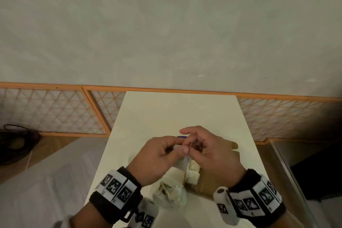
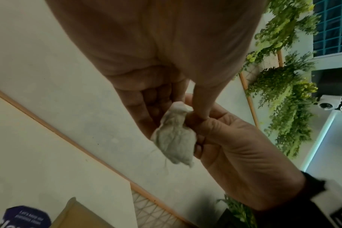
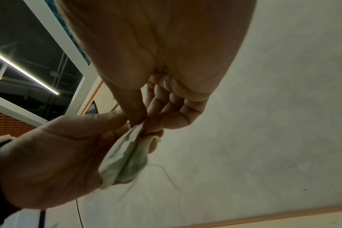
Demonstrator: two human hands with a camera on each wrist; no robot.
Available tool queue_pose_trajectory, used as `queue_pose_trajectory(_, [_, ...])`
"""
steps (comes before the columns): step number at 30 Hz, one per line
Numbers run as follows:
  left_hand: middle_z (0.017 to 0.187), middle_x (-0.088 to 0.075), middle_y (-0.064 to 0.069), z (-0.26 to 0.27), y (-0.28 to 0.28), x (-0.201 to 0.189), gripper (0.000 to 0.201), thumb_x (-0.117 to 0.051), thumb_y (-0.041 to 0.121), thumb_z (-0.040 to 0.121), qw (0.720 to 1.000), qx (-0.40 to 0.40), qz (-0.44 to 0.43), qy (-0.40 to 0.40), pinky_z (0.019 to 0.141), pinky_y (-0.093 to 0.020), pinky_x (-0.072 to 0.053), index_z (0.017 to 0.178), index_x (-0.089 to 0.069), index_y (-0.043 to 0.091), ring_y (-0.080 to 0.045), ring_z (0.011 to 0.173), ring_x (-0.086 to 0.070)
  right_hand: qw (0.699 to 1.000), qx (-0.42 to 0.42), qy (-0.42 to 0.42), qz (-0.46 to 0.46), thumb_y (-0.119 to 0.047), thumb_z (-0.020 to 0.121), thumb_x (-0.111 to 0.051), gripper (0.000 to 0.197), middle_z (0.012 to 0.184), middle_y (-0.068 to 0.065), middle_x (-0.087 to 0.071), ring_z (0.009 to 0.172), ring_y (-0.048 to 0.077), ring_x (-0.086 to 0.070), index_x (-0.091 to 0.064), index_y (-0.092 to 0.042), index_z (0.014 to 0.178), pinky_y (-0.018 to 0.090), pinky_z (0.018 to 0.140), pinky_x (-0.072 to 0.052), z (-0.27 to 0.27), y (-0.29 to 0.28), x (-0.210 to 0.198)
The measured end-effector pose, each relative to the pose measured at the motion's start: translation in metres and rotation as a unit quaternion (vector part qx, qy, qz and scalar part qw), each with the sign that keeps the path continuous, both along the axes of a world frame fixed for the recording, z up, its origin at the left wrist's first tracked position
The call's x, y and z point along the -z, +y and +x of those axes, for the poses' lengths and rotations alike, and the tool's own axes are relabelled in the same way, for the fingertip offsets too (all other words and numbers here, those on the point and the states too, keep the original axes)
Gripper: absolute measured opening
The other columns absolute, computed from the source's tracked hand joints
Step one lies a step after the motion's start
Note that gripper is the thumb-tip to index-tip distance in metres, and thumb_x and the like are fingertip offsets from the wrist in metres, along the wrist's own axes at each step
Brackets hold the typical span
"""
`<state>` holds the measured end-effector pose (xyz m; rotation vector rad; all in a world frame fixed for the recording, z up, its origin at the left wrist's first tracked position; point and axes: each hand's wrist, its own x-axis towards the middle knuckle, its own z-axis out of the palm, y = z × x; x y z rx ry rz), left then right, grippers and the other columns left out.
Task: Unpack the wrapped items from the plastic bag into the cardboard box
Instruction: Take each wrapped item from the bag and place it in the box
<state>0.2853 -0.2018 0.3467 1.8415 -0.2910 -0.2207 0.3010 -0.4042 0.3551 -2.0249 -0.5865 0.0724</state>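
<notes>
The tabletop [image 1: 166, 113] carries everything, and the cardboard box [image 1: 220, 176] lies on it under the right wrist, with a few pale wrapped bundles [image 1: 193, 171] already inside. Just left of the box, touching it, sits the clear plastic bag [image 1: 169, 193], crumpled, with more pale wrapping showing through. Both hands are raised above these and meet over a small wrapped item [image 2: 175, 138]: the left hand [image 1: 159, 157] pinches its top between thumb and fingers, and the right hand [image 1: 212, 153] pinches the same top edge from the other side. To do this well, I judge the hold should pass to one hand, be kept light, and the item lowered into free box space, not dropped. The item is off-white, creased and soft, pinched narrow above and fuller below, with a thin thread [image 3: 166, 172] trailing.
</notes>
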Motion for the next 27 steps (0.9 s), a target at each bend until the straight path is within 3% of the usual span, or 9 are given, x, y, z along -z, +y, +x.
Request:
queue_pose_trajectory(2, [0.103,-0.078,-0.015,0.002,-0.003,0.004,0.021,-0.064,0.036,0.101,1.0,0.004,0.007,0.018,0.094,-0.058,-0.055,0.118,-0.076,0.035,-0.039,0.099,-0.071,1.0,0.016,-0.011,0.001,-0.021,0.098,-0.069,0.036,0.095,-0.015,-0.073,0.088,0.014,-0.07,-0.059,-0.036,0.129,0.028,0.079,-0.056,0.002,-0.003,0.006])
queue_pose_trajectory(5, [0.101,-0.081,0.003,0.006,-0.006,0.011,0.023,-0.064,0.012,0.101,0.999,-0.023,0.004,0.026,0.094,-0.04,-0.058,0.113,-0.079,0.025,-0.019,0.099,-0.075,0.997,0.057,0.016,0.046,-0.024,0.095,-0.074,0.04,0.097,-0.009,-0.069,0.083,0.018,-0.067,-0.059,-0.037,0.13,0.036,0.077,-0.058,0.003,-0.009,0.021])
queue_pose_trajectory(8, [0.087,-0.079,-0.002,0.009,-0.011,0.016,0.027,-0.066,0.012,0.1,0.999,-0.028,0.014,0.022,0.08,-0.033,-0.056,0.118,-0.07,0.033,-0.019,0.081,-0.072,0.993,0.067,0.071,0.061,-0.028,0.093,-0.077,0.046,0.107,-0.012,-0.068,0.077,0.016,-0.065,-0.06,-0.039,0.134,0.038,0.073,-0.059,0.003,-0.019,0.036])
queue_pose_trajectory(10, [0.08,-0.076,-0.005,0.009,-0.017,0.017,0.032,-0.066,0.013,0.1,0.999,-0.019,0.022,0.027,0.071,-0.024,-0.05,0.121,-0.058,0.037,-0.01,0.069,-0.062,0.991,0.041,0.12,0.042,-0.029,0.094,-0.076,0.039,0.103,-0.018,-0.073,0.078,0.011,-0.067,-0.065,-0.037,0.13,0.034,0.074,-0.059,0.003,-0.025,0.042])
queue_pose_trajectory(12, [0.076,-0.075,0.003,0.009,-0.023,0.017,0.027,-0.066,0.015,0.1,0.999,-0.015,0.047,0.017,0.067,-0.015,-0.044,0.116,-0.055,0.033,-0.001,0.063,-0.057,0.987,0.027,0.149,0.055,-0.022,0.096,-0.074,0.028,0.101,-0.008,-0.078,0.086,0.015,-0.072,-0.072,-0.031,0.122,0.033,0.08,-0.06,0.003,-0.027,0.044])
queue_pose_trajectory(14, [0.074,-0.072,0.013,0.01,-0.029,0.018,0.017,-0.067,0.018,0.099,0.996,-0.03,0.078,-0.011,0.063,-0.011,-0.041,0.104,-0.058,0.031,0.003,0.061,-0.055,0.983,0.046,0.157,0.078,-0.016,0.096,-0.073,0.016,0.092,0.004,-0.078,0.079,0.021,-0.07,-0.075,-0.025,0.11,0.033,0.075,-0.058,0.003,-0.029,0.046])
queue_pose_trajectory(19, [0.065,-0.06,0.029,0.011,-0.044,0.018,0.013,-0.073,0.017,0.094,0.991,-0.061,0.103,-0.057,0.058,-0.008,-0.039,0.088,-0.065,0.025,0.004,0.056,-0.052,0.987,0.093,0.112,0.068,-0.015,0.095,-0.072,0.006,0.078,0.009,-0.072,0.07,0.031,-0.063,-0.072,-0.02,0.093,0.042,0.064,-0.051,0.005,-0.037,0.043])
queue_pose_trajectory(23, [0.083,-0.068,0.024,0.01,-0.043,0.025,0.012,-0.074,0.021,0.094,0.993,-0.075,0.081,-0.039,0.063,-0.008,-0.044,0.094,-0.065,0.028,0.003,0.062,-0.058,0.985,0.125,0.1,0.067,-0.014,0.094,-0.072,0.009,0.072,-0.007,-0.068,0.062,0.004,-0.056,-0.069,-0.022,0.091,0.021,0.061,-0.046,0.012,-0.052,0.046])
queue_pose_trajectory(27, [0.078,-0.067,0.026,0.003,-0.029,0.051,0.01,-0.073,0.025,0.094,0.986,-0.079,0.146,-0.009,0.062,-0.013,-0.047,0.089,-0.066,0.031,-0.002,0.059,-0.055,0.983,0.143,0.112,-0.015,-0.021,0.097,-0.067,0.007,0.07,-0.016,-0.061,0.062,0.001,-0.052,-0.063,-0.023,0.092,0.018,0.062,-0.045,0.02,-0.075,0.075])
